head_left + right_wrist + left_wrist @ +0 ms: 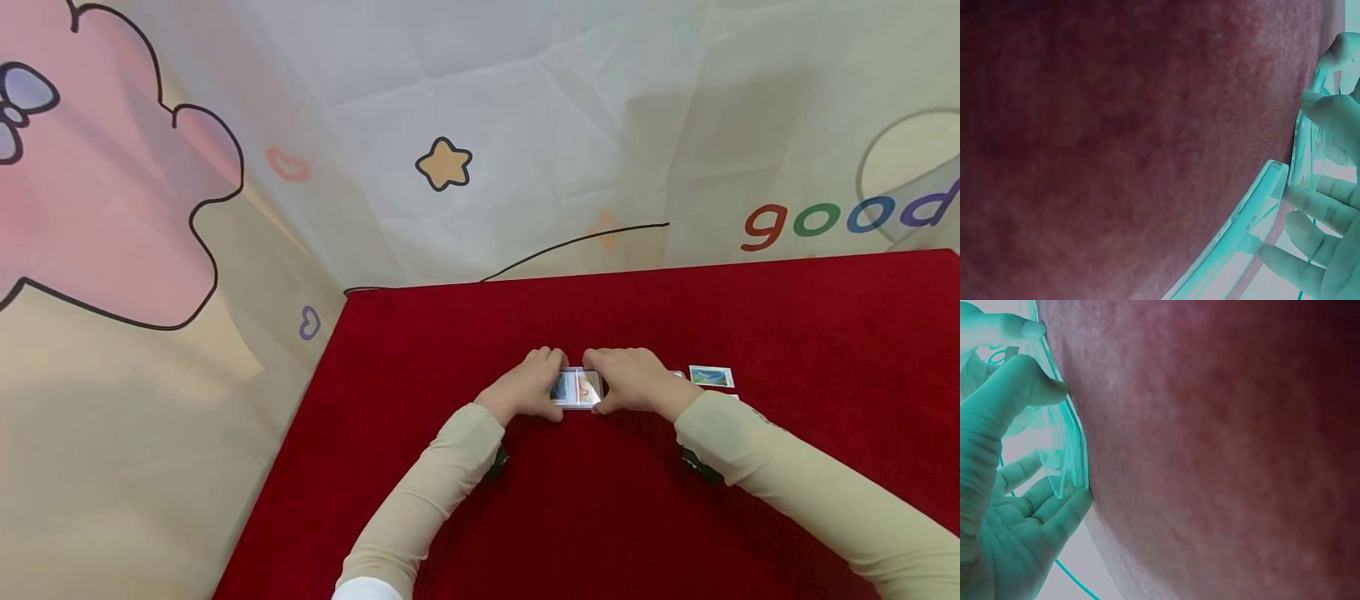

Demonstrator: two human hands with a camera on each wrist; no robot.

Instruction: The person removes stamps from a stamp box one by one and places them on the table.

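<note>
Card stack (577, 388), frame centre: left hand (528, 387) and right hand (637, 382) are pinching it, squaring underway; one card (711, 377) is lying apart, right.

The desk (750, 317) wears a deep red cloth. The clear case (577, 389) shows a blue-green and orange picture inside. The loose card (711, 377) is white-edged with blue and green. Both sleeves (787, 475) are beige. The backdrop (450, 125) is pale, printed with 1 yellow star and multicoloured letters.
</note>
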